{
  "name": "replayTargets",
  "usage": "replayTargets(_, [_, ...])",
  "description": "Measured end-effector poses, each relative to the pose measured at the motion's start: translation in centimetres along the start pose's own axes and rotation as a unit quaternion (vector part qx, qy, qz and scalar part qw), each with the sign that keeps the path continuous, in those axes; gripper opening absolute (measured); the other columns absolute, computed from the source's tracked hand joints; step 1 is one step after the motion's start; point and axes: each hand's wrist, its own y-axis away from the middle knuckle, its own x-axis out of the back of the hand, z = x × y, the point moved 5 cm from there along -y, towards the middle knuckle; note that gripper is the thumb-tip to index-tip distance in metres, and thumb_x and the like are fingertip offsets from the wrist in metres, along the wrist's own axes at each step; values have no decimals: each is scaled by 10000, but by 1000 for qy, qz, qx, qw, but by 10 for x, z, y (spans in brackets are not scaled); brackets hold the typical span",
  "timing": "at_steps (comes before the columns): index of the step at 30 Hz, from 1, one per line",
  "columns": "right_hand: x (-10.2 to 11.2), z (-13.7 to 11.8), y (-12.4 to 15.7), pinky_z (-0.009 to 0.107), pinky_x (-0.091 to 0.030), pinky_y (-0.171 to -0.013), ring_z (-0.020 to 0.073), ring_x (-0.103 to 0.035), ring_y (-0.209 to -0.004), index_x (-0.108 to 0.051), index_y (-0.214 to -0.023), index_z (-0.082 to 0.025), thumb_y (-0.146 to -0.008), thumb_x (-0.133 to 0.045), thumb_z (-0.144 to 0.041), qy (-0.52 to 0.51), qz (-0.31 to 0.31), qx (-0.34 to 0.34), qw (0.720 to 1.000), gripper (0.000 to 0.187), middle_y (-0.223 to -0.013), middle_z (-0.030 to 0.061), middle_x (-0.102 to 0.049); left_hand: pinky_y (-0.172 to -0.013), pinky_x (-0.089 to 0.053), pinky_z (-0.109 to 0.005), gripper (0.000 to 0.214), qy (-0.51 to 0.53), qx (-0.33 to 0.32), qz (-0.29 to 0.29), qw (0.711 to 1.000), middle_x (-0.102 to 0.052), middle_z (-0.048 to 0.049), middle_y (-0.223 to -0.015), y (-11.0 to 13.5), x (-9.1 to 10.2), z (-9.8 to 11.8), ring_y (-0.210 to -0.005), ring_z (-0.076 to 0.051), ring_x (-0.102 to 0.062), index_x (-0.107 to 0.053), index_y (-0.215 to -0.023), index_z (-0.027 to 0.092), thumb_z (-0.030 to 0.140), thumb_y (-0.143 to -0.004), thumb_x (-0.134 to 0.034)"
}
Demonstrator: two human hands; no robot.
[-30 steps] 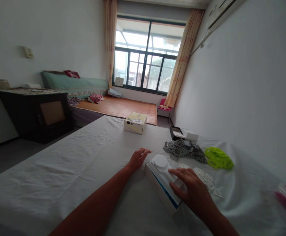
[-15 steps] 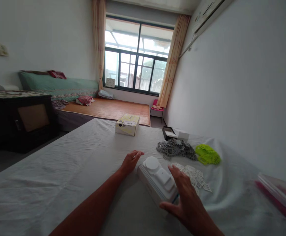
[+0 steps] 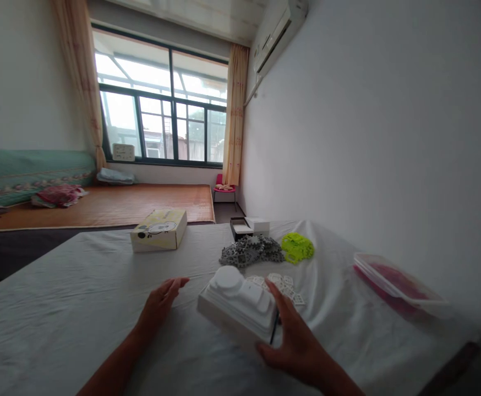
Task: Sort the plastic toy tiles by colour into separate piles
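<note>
A white box with a moulded white insert (image 3: 237, 301) lies on the white-sheeted table (image 3: 79, 308) just in front of me. My right hand (image 3: 296, 344) clasps the box's near right corner, thumb under the edge and fingers up its side. My left hand (image 3: 160, 303) rests flat on the sheet just left of the box, fingers stretched out and holding nothing.
Beyond the box lie white puzzle-like pieces (image 3: 284, 286), a grey pile (image 3: 251, 250) and a lime-green pile (image 3: 297, 246). A small black-and-white box (image 3: 249, 226) and a yellow carton (image 3: 159, 229) stand further back. A lidded clear container with pink contents (image 3: 397, 283) sits at the right by the wall.
My view has swung to the right. My right hand slid from the top of the box to its near right corner and the box has turned; my left hand stayed flat beside it.
</note>
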Motion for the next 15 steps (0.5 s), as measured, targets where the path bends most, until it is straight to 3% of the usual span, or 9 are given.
replayTargets(5, [110,74,-42,479,-392,-976,308,-401,-1254,-96,-1458,-262,-672,-644,-415,85,114,-51,988,971,-1403,127,-377,-729,-568,-326,579,5,21,2,1000,-733,-82,-940,0,1,2,-900,-255,-665,-738,-900,197,703,-701,-539])
replayTargets(9, [195,166,-94,468,-339,-1002,348,-407,-1245,-126,-1438,-169,-592,-691,-444,209,212,-167,940,1054,-1369,188,-405,-728,-572,-309,552,5,30,-3,1000,-732,-72,-951,1,-2,4,-922,-256,-664,-747,-883,219,700,-689,-558])
replayTargets(12, [225,238,-121,480,-336,-971,373,-446,-1203,-124,-1408,-100,-567,-700,-445,266,231,-277,894,1076,-1284,240,-466,-720,-574,-300,538,-13,34,-4,999,-732,-65,-955,1,-2,4,-924,-256,-666,-751,-878,229,696,-691,-558])
replayTargets(15, [225,297,-134,475,-338,-947,375,-458,-1190,-119,-1384,-68,-560,-685,-453,290,231,-343,863,1071,-1234,263,-492,-707,-577,-300,536,-29,38,2,999,-730,-62,-957,3,0,3,-918,-260,-668,-750,-874,233,697,-692,-553])
